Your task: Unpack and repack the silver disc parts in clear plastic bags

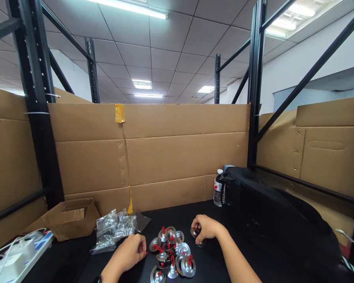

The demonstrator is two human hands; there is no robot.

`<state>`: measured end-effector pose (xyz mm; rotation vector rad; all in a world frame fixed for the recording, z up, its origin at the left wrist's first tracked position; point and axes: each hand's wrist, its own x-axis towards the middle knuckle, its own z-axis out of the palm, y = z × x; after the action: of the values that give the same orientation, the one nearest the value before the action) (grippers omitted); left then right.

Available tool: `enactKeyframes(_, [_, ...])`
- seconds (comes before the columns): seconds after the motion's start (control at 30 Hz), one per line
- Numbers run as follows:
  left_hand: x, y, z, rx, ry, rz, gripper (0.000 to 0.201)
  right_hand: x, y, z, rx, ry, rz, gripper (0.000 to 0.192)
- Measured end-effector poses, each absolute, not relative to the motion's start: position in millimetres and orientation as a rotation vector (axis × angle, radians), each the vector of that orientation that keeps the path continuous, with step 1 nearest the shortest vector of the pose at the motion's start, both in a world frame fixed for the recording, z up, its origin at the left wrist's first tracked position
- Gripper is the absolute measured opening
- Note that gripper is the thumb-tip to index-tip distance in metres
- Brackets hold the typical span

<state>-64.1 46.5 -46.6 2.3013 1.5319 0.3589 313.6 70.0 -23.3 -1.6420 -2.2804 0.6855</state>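
Black tabletop (177, 214) inside a bay of black steel rack uprights (37, 102), walled w/ taped cardboard sheets (171, 153) at back and both sides; tiled ceiling w/ fluorescent panels above. Far left edge: white power strip (20, 251) w/ cables and adapters plugged in. Behind it, an open brown cardboard box (72, 220) lying w/ flaps out; contents can't be made out. Just right of the box, a heap of clear plastic bags (115, 228), crinkled, contents not readable. Center front: pile of small metal cymbal discs (172, 251) w/ red loops, some dome-up, overlapping, between the two hands. Left hand (129, 253) rests on the table just left of the pile, fingers curled in, thumb & forefinger tips pressed together on a tiny red bit; what exactly it is can't tell. Right hand (205, 230) just right of the pile's top, fingers bent and closed round one disc (194, 232), its rim peeking out at the left of the knuckles. Right side: big black bag (271, 220) slumped on the table; a clear water bottle (217, 188) w/ white cap stands touching its left end, near the back wall.
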Motion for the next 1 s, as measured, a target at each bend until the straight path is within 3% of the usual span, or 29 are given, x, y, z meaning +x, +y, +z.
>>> enactKeyframes(0.2, [-39,35,-36,2.393,1.294,0.81,0.024,315,67,-19,-1.711,-2.3,0.716,0.066])
enactKeyframes(0.37, [-12,28,-46,2.446,1.169,0.689,0.041,315,67,-20,-1.644,-2.378,0.701,0.058])
enactKeyframes(0.8, [-6,37,-60,2.376,1.198,0.848,0.035,310,64,-23,-1.821,-2.174,0.43,0.035])
enactKeyframes(1.0, [-4,37,-55,2.306,1.17,0.949,0.025,291,59,-15,-1.449,-2.092,0.404,0.023])
